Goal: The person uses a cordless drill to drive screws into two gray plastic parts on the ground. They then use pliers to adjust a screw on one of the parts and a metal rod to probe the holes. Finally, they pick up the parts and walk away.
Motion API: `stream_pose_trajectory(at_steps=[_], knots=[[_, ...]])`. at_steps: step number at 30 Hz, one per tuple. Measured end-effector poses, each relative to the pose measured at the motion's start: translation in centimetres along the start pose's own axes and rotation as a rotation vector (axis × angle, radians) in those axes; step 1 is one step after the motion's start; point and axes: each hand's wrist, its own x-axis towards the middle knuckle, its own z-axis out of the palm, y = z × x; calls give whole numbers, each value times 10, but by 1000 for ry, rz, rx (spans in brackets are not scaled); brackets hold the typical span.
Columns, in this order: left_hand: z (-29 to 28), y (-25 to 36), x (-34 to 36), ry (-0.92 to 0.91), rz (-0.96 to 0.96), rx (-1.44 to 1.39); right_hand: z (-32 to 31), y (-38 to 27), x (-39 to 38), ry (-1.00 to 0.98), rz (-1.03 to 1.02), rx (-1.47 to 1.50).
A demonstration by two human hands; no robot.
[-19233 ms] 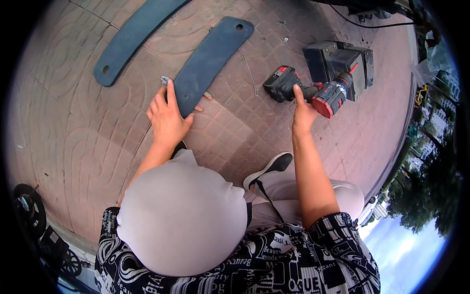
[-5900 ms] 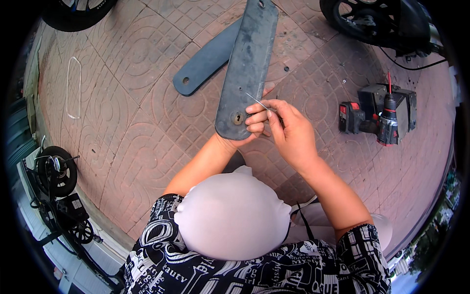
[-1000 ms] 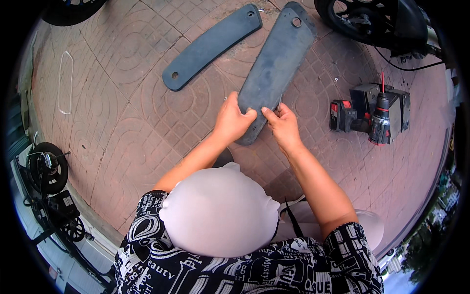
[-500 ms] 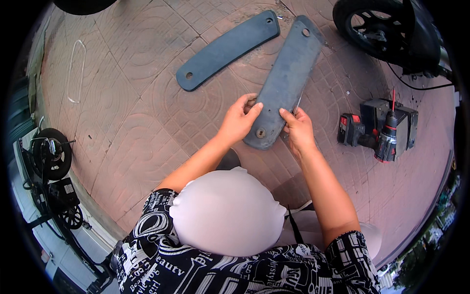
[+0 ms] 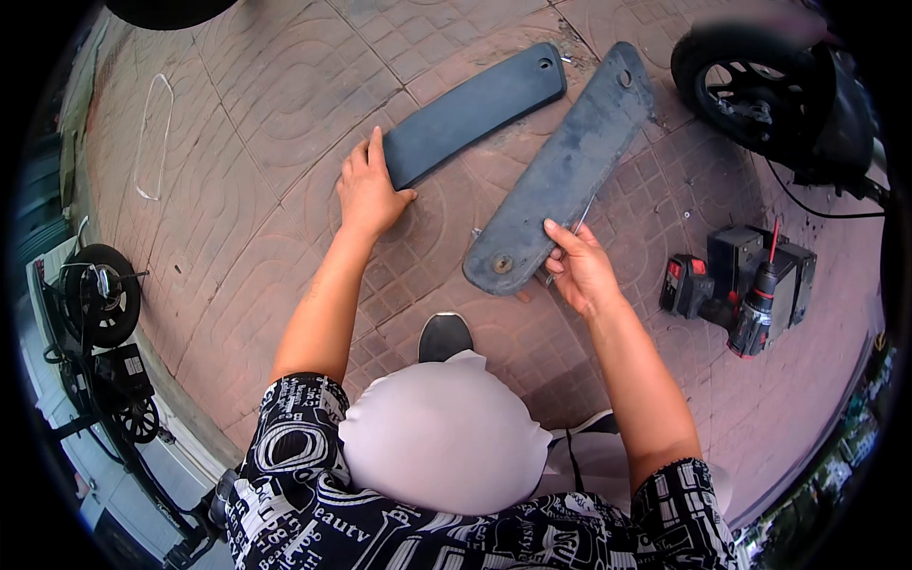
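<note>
My right hand (image 5: 576, 261) grips the dusty, dark grey long panel (image 5: 560, 171) near its lower end, thumb on top and fingers at its right edge, beside a thin metal rod (image 5: 586, 211). That end of the panel has a round fitting (image 5: 503, 264); the far end has an open hole. My left hand (image 5: 372, 185) has its fingers round the near left end of a second, cleaner blue-grey curved panel (image 5: 465, 109), which lies higher up and to the left on the paving. Its right end shows a small hole; its left end is hidden by my fingers.
A black-and-red drill (image 5: 750, 318) with a red bit rests against dark metal boxes (image 5: 731, 252) at right. A black wheel (image 5: 727, 95) stands at upper right with a cable hanging down. At left are a scooter (image 5: 104, 304) and a white loop (image 5: 152, 138) on the paving (image 5: 247, 190).
My left hand has left the dusty panel and moved up-left onto the cleaner panel. My right hand still holds the dusty panel, which now sits slightly further right.
</note>
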Motion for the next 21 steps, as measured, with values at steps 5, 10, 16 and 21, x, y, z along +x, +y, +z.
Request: stream_pose_trajectory(at_steps=[5,10,16,21], knots=[[-4,9,1,-61,51,55,2,-15,6,7,3,-26],[-19,46,-21,-273,25,-353,-11,-25,9,81,-4,-58],[24,39,-45,-578,-203,-1169,-7,-34,3,107,-31,-79],[36,45,-57,-686,-304,-1369,-7,-28,1,119,-27,-96]])
